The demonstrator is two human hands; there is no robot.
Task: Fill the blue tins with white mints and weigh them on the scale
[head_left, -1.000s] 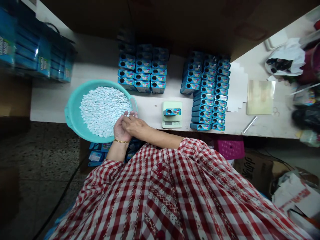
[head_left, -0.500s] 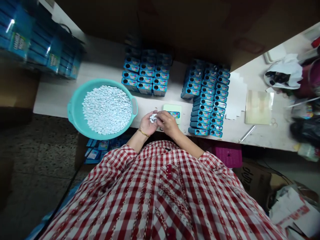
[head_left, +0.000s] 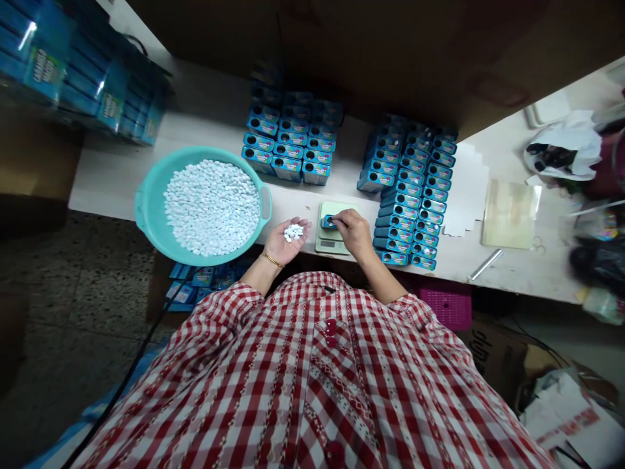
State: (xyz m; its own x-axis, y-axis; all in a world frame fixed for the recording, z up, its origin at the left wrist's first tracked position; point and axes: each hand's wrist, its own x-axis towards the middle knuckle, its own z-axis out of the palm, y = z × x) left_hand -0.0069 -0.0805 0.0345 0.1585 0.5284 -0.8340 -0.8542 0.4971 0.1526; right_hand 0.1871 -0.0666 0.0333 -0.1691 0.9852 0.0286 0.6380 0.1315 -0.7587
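My left hand (head_left: 282,245) is turned palm up, fingers loosely extended, with a small heap of white candies (head_left: 293,232) in its palm. To its right, my right hand (head_left: 355,231) has its fingertips pinched over the dark opening of a small blue tin (head_left: 328,222). A white speck, apparently a candy, shows at those fingertips. The tin stands on a pale green scale (head_left: 324,245), partly covered by my right hand. Left of both hands, a turquoise basin (head_left: 151,225) holds a large pile of the same white candies (head_left: 212,207).
Rows of blue tins (head_left: 288,150) stand at the back of the white table (head_left: 342,189), and longer rows of tins (head_left: 407,195) are right of the scale. Farther right lie white paper sheets (head_left: 466,189), a clear plastic stack (head_left: 510,215) and a metal tube (head_left: 486,265). Wrapped blue packs (head_left: 43,65) sit at the far left.
My hands have come apart. The right hand moved from the candies in my left palm to the tin on the scale. My left hand shifted slightly left and opened, showing the candies.
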